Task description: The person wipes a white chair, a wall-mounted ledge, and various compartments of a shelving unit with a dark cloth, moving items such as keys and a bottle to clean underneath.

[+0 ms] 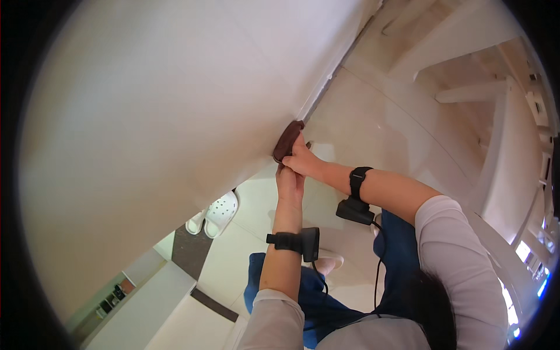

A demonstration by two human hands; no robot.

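A dark brown cloth [287, 141] lies folded against the lower edge of a large pale wall or panel [153, 109], close to the floor. My right hand [304, 158] grips the cloth from its right side, fingers partly hidden beneath it. Just below, my left hand [288, 177] reaches up to the cloth's lower end and touches my right hand; its fingertips are mostly hidden, so its hold cannot be made out. Both forearms wear black straps with small devices and cables.
White perforated clogs [222, 214] stand beyond the panel's edge on the left, near a dark floor strip [190, 249]. White furniture with curved legs [463, 43] stands at the upper right. A low cabinet [144, 302] with small items is at the lower left.
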